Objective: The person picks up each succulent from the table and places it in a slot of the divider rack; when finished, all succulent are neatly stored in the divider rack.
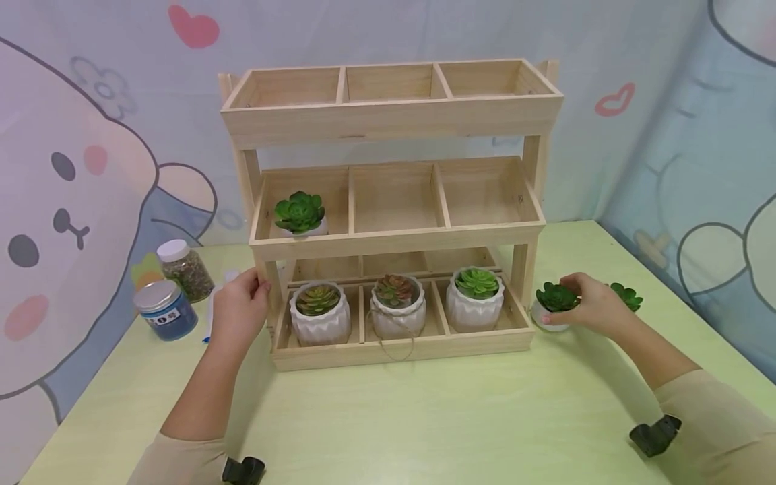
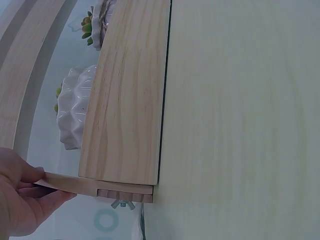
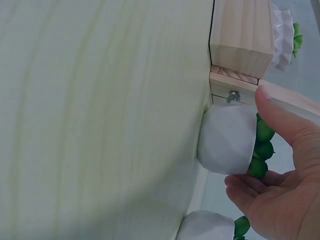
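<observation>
My left hand (image 1: 238,308) grips the left upright of a three-tier wooden shelf (image 1: 391,121); in the left wrist view, thumb and fingers pinch the upright's thin board (image 2: 70,183). Right of the shelf, my right hand (image 1: 593,304) holds a small succulent in a white pot (image 3: 227,139), thumb on one side and fingers on the other. The pot sits at table level, close beside the shelf's right foot. Partly hidden behind the hand is another green succulent (image 1: 626,296); its white pot (image 3: 206,226) shows in the right wrist view.
In the bottom tier stand three succulents in ribbed white pots (image 1: 321,323), the middle one tied with twine. A green succulent (image 1: 300,214) occupies the middle tier's left compartment. At the left are a blue jar (image 1: 166,316) and a granule-filled bottle (image 1: 188,273). Patterned cloth (image 1: 388,30) hangs behind.
</observation>
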`<move>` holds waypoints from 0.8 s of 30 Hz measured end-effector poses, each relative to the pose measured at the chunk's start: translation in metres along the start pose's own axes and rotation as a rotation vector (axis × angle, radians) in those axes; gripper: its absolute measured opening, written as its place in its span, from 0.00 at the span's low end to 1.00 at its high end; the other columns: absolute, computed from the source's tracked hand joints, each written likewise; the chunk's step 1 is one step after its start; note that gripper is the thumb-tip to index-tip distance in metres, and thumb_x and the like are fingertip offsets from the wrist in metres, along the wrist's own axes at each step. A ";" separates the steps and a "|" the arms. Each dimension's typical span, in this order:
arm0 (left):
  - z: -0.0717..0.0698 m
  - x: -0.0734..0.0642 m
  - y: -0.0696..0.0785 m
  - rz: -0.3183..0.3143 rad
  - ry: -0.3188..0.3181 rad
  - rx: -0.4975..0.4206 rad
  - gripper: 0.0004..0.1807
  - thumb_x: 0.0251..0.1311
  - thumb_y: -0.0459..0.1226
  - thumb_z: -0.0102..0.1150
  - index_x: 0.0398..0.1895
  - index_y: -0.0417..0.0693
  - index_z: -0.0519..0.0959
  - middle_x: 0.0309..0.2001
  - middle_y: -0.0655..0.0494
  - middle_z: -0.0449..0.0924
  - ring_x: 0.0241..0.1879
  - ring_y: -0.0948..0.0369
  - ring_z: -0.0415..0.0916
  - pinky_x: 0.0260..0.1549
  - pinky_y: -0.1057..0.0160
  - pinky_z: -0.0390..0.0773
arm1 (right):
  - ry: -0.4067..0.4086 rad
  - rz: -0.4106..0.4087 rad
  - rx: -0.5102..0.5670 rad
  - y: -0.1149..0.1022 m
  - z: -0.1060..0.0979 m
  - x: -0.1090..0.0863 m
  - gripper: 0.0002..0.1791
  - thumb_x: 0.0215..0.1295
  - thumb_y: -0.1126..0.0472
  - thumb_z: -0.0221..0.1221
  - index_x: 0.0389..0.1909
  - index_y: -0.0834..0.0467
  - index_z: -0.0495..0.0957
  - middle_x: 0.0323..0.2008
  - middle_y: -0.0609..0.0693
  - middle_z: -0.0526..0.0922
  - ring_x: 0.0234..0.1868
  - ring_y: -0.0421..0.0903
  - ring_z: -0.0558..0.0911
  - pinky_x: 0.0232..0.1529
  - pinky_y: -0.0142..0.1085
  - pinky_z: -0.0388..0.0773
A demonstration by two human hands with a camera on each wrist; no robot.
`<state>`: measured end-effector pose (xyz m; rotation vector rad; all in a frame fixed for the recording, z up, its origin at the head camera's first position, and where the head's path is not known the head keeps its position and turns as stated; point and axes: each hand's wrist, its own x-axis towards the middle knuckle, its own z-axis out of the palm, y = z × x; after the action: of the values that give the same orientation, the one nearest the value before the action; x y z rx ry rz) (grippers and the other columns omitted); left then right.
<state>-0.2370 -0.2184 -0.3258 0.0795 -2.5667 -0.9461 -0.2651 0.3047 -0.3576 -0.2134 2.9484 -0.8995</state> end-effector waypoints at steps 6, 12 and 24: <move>0.001 -0.001 -0.001 -0.017 -0.015 -0.012 0.18 0.67 0.31 0.48 0.58 0.32 0.72 0.51 0.34 0.76 0.47 0.40 0.76 0.42 0.46 0.78 | -0.003 0.014 -0.008 0.006 0.004 0.003 0.52 0.44 0.43 0.71 0.58 0.76 0.60 0.51 0.72 0.70 0.50 0.67 0.71 0.46 0.58 0.72; 0.001 -0.001 0.000 -0.034 -0.025 -0.020 0.18 0.67 0.32 0.48 0.59 0.33 0.71 0.52 0.34 0.75 0.48 0.40 0.76 0.42 0.46 0.77 | 0.014 0.007 0.012 0.009 0.008 0.005 0.48 0.44 0.45 0.72 0.55 0.75 0.63 0.49 0.70 0.72 0.49 0.65 0.73 0.46 0.57 0.72; -0.001 0.001 0.001 -0.041 -0.024 -0.032 0.19 0.68 0.32 0.48 0.59 0.33 0.71 0.53 0.34 0.75 0.49 0.40 0.75 0.42 0.46 0.78 | 0.095 0.009 0.062 -0.006 -0.011 -0.006 0.47 0.43 0.44 0.72 0.55 0.72 0.64 0.49 0.67 0.73 0.47 0.61 0.74 0.44 0.53 0.74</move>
<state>-0.2374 -0.2184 -0.3247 0.1127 -2.5794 -1.0089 -0.2593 0.3073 -0.3450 -0.1585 2.9990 -1.0267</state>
